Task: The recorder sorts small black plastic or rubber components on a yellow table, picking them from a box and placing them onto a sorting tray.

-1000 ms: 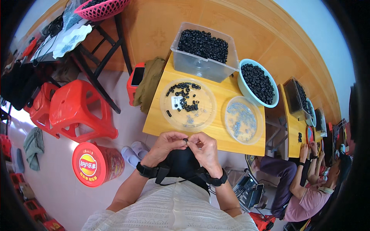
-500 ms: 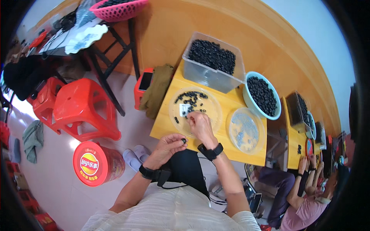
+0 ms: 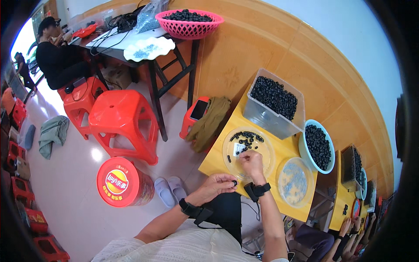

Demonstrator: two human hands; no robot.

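My left hand (image 3: 214, 185) pinches a small black round part (image 3: 235, 183) between thumb and fingertips, just off the table's near edge. Over the near side of a shallow clear round tray (image 3: 268, 153), my right hand (image 3: 252, 164) is closed with its fingers pointing down. Whatever its fingertips hold, if anything, is hidden. Several loose black parts (image 3: 248, 139) lie in that tray, some lined up in short rows, around a white label (image 3: 238, 149). To the right of it, a second clear round tray (image 3: 309, 192) holds many tiny silvery pieces (image 3: 293, 182).
A clear bin (image 3: 267, 116) and a light-blue basin (image 3: 330, 162), both full of black parts, stand along the yellow table's (image 3: 214, 163) far side. Left are red stools (image 3: 120, 109), a red bucket (image 3: 146, 187) and slippers (image 3: 165, 192). Other people sit at lower right and far left.
My view has swung left, so the table and both hands appear farther right and lower. A seated person at the far left has come into view. My left hand still holds the black part.
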